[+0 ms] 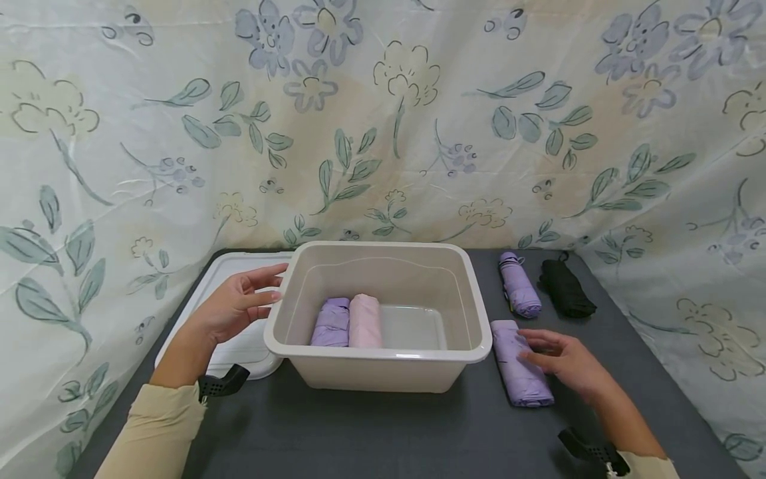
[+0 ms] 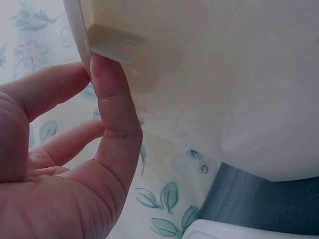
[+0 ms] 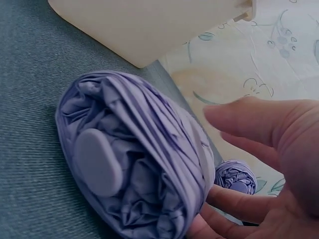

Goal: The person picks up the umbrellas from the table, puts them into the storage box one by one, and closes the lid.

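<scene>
On the dark grey tabletop (image 1: 371, 432), my right hand (image 1: 559, 362) touches a rolled lavender fabric bundle (image 1: 523, 366) just right of a beige rectangular plastic bin (image 1: 377, 372); its fingers are relaxed, thumb lifted off. My left hand's (image 1: 236, 306) fingers, extended and unclenched, touch the bin's left rim. Inside stand a purple fabric roll (image 1: 331, 324) and a pale pink one (image 1: 366, 322). Beyond my right hand lie a slim purple fabric roll (image 1: 520, 286) and a black fabric bundle (image 1: 567, 289).

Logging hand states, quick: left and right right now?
Left hand: open, fingertips at the rim of the beige bin.
Right hand: open beside the nearest purple roll outside the bin, not gripping it.
</scene>
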Demonstrator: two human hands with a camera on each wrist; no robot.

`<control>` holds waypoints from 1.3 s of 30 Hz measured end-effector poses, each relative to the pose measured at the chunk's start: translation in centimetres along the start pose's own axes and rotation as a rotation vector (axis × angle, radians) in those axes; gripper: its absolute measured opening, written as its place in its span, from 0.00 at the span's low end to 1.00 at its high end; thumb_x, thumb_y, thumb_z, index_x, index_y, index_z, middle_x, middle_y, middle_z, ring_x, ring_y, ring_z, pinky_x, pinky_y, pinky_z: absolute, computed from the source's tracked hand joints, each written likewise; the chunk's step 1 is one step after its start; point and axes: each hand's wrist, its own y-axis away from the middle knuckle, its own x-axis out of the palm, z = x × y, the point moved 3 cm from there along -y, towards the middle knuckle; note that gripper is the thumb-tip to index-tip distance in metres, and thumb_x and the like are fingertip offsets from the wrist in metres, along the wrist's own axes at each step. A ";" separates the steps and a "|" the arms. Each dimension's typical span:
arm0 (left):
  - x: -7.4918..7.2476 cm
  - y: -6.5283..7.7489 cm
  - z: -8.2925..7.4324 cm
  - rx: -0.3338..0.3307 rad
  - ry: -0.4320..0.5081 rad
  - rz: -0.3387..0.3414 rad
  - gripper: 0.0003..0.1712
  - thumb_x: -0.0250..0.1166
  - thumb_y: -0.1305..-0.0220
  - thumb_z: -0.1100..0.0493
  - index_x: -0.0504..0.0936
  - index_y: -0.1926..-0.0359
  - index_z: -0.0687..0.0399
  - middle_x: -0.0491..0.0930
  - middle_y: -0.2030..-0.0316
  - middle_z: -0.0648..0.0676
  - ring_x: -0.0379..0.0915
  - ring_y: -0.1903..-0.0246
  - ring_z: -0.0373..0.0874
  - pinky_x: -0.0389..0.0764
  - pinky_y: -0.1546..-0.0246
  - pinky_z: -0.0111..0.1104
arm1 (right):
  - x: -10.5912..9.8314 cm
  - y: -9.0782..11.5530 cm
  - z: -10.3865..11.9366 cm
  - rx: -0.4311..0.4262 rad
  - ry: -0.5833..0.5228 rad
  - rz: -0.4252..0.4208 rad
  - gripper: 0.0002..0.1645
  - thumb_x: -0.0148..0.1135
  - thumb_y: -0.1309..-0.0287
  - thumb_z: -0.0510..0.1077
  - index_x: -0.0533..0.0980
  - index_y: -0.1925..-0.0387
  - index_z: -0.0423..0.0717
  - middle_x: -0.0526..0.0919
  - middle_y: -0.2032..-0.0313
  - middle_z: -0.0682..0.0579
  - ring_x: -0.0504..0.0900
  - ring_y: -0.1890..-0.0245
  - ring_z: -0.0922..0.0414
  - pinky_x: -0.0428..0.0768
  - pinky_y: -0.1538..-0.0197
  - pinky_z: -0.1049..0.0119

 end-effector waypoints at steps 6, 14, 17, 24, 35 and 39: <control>0.1 0.1 0.0 0.002 0.000 -0.003 0.36 0.61 0.29 0.70 0.61 0.24 0.64 0.82 0.50 0.51 0.85 0.53 0.42 0.88 0.53 0.37 | 0.1 -0.7 -0.2 -0.049 0.096 0.034 0.34 0.73 0.40 0.54 0.78 0.36 0.45 0.75 0.32 0.35 0.79 0.38 0.39 0.81 0.51 0.63; 0.2 0.2 0.0 -0.005 -0.019 -0.021 0.36 0.62 0.29 0.69 0.62 0.24 0.64 0.81 0.50 0.50 0.85 0.53 0.41 0.88 0.53 0.38 | 0.4 -1.2 0.3 -0.083 0.147 0.027 0.32 0.75 0.43 0.52 0.81 0.39 0.44 0.77 0.35 0.34 0.78 0.39 0.40 0.80 0.49 0.62; 0.2 0.3 0.0 -0.007 -0.025 -0.027 0.35 0.62 0.29 0.68 0.63 0.24 0.62 0.82 0.51 0.49 0.85 0.53 0.41 0.88 0.53 0.38 | 0.6 -1.1 0.9 -0.101 0.173 0.028 0.31 0.76 0.43 0.52 0.81 0.40 0.45 0.78 0.36 0.34 0.77 0.38 0.38 0.81 0.45 0.54; 0.3 0.3 0.0 -0.005 -0.023 -0.025 0.35 0.62 0.29 0.68 0.63 0.24 0.62 0.82 0.51 0.50 0.85 0.53 0.42 0.88 0.53 0.38 | 0.8 -1.2 1.7 -0.064 0.216 0.027 0.33 0.77 0.46 0.51 0.81 0.39 0.47 0.76 0.36 0.33 0.74 0.37 0.36 0.76 0.42 0.40; 0.1 0.2 -0.1 -0.003 -0.024 -0.015 0.35 0.62 0.28 0.68 0.63 0.24 0.62 0.81 0.51 0.50 0.85 0.53 0.41 0.88 0.53 0.38 | 1.2 -1.5 2.4 -0.027 0.194 0.061 0.34 0.77 0.46 0.50 0.80 0.38 0.49 0.73 0.33 0.30 0.71 0.35 0.32 0.74 0.40 0.34; 0.1 0.1 -0.1 -0.003 -0.021 -0.014 0.35 0.62 0.28 0.68 0.62 0.24 0.63 0.81 0.51 0.51 0.85 0.54 0.41 0.88 0.53 0.38 | 1.2 -1.7 2.4 -0.002 0.173 0.075 0.34 0.77 0.46 0.51 0.80 0.37 0.50 0.70 0.31 0.30 0.68 0.33 0.30 0.71 0.39 0.29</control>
